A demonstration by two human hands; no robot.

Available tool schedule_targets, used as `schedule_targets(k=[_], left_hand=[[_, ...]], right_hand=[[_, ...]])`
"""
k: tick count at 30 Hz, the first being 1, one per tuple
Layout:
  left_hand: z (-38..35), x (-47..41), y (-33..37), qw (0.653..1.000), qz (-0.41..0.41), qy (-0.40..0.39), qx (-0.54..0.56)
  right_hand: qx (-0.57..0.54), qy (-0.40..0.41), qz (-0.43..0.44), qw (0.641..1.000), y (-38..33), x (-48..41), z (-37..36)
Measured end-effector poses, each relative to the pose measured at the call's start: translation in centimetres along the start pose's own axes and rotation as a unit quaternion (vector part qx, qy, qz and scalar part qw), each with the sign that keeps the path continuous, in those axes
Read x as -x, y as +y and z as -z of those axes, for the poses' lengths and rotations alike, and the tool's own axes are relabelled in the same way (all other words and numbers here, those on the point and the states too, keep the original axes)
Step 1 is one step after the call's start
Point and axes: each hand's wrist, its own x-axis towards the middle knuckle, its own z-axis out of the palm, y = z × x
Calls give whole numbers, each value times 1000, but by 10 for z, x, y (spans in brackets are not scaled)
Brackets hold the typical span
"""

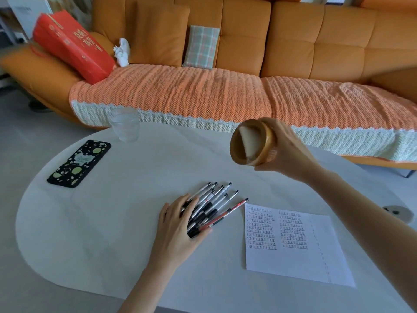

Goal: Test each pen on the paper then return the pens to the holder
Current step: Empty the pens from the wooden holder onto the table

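Several pens, most clear with black grips and one red, lie in a loose pile on the white table. My left hand rests on the pile's near ends with spread, straight fingers. My right hand grips a round golden-brown pen holder in the air above the table, tipped on its side with its mouth facing me. The holder shows a pale divider inside and no pens. A sheet of paper covered with rows of small written marks lies to the right of the pens.
A phone in a black patterned case lies at the table's left. A clear glass stands near the far edge. An orange sofa with a woven cover, a red box and cushions runs behind the table.
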Motion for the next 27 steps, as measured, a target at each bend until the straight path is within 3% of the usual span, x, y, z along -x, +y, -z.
schedule_targets(k=[3,10,17,27], left_hand=[[-1,1,-1,1000,-3,-6,2],[-2,0,-2,1000,1,-6,-1],[0,0,0,1000,3,-3,-2],[2,0,-1,1000,3,-18,-5]], right_hand=[[-202,31,-100,974,7,14,-7],[-294,9,-248,923,34,43,-30],[-377,13,-288,880,42,53,-35],[-366,-45,-305,878,50,56,-34]])
